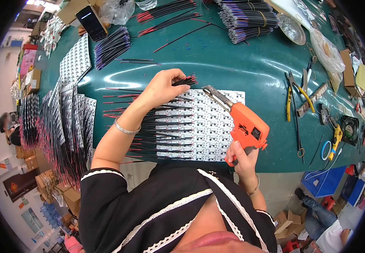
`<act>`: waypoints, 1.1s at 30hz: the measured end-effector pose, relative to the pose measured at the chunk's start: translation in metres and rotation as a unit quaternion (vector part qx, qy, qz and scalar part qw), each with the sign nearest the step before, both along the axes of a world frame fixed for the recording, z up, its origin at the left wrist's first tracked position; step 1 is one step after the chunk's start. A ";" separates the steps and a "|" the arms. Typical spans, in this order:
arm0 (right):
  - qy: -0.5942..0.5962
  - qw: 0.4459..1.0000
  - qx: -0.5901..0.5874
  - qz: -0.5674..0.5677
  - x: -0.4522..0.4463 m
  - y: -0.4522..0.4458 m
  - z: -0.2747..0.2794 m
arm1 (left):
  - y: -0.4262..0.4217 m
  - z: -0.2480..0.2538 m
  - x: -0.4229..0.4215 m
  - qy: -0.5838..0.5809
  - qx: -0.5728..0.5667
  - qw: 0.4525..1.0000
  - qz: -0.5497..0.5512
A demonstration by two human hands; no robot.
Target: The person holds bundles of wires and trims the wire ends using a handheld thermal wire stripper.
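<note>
My left hand [164,87] is closed around a small bunch of black wires [185,81] with red tips, just above the top edge of a white circuit board panel [218,122]. In my right hand [245,162] is the handle of an orange soldering gun [249,122]. Its metal tip points up and left, over the panel's upper part near the held wires. Rows of black wires [148,126] with red ends lie across the panel's left half and stick out past its left edge. The panel rests flat on the green table [127,78].
Wired panels [66,118] hang over the table's left edge. Wire bundles [245,19], a phone [91,23] and a metal dish [291,28] are at the back. Pliers [296,92], a small fan [349,130] and a blue tape roll [326,150] lie right. Another person [321,219] is at lower right.
</note>
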State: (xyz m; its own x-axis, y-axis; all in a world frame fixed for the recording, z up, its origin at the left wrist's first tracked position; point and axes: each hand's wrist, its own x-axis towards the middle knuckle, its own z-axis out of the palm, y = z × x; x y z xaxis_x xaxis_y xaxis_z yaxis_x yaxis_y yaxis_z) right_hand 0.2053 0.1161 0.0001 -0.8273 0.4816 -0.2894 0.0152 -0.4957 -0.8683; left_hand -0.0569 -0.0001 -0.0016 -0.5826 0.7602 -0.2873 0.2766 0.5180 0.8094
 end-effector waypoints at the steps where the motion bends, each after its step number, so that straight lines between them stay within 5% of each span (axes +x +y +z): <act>1: 0.000 1.000 0.001 0.003 0.000 0.000 0.000 | -0.001 -0.001 0.000 0.000 0.004 1.000 0.001; 33: -0.065 0.993 0.073 0.059 -0.007 -0.003 -0.007 | 0.003 -0.008 0.013 0.134 -0.037 0.990 -0.027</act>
